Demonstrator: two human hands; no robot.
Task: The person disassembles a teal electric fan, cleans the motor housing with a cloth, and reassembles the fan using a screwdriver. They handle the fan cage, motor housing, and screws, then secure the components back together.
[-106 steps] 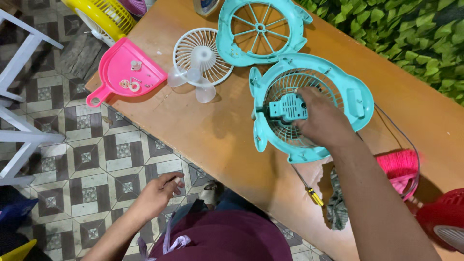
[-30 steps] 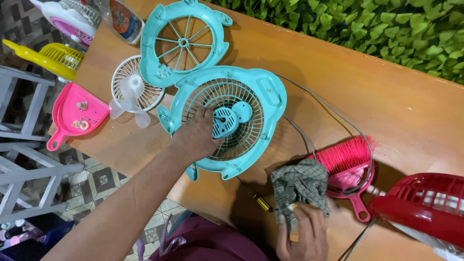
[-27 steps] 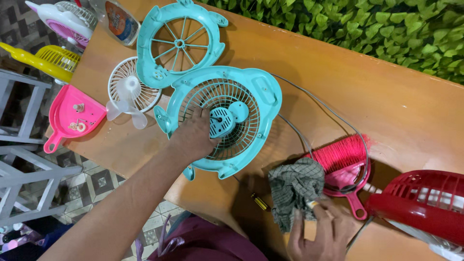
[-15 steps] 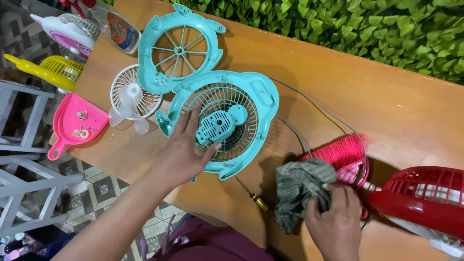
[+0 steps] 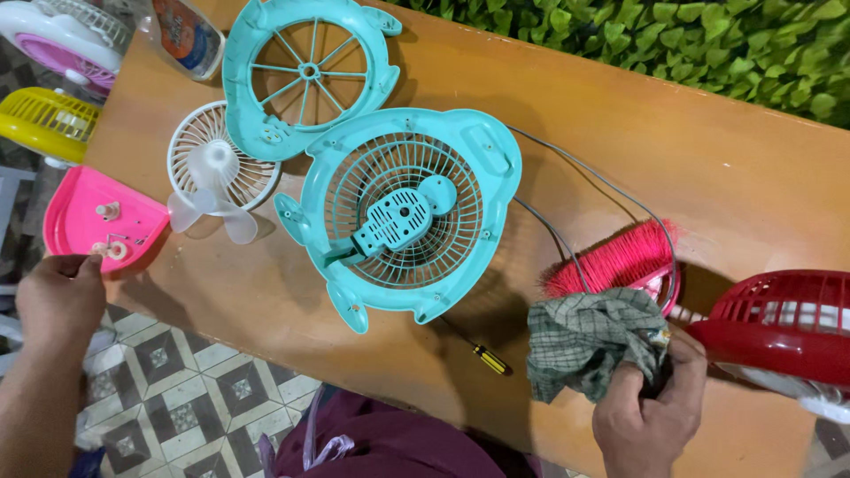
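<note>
My left hand (image 5: 60,296) is off the table's left edge, its fingertips pinching a small part at the rim of the pink tray (image 5: 75,212). My right hand (image 5: 651,412) grips a checked grey-green cloth (image 5: 589,341) near the table's front edge. Between them lies a turquoise fan housing (image 5: 403,217) with its grille and motor mount facing up, untouched. A second turquoise grille frame (image 5: 305,71) lies behind it. A white grille with a clear fan blade (image 5: 212,181) rests to the left.
A small yellow-handled screwdriver (image 5: 487,358) lies in front of the housing. A pink brush (image 5: 620,257) and grey cable (image 5: 584,190) sit right of it, a red fan (image 5: 779,327) at far right. Yellow and pink fan parts, a bottle (image 5: 181,35), green hedge behind.
My left hand left the turquoise fan housing and moved left to the pink tray. My right hand has lifted the cloth slightly.
</note>
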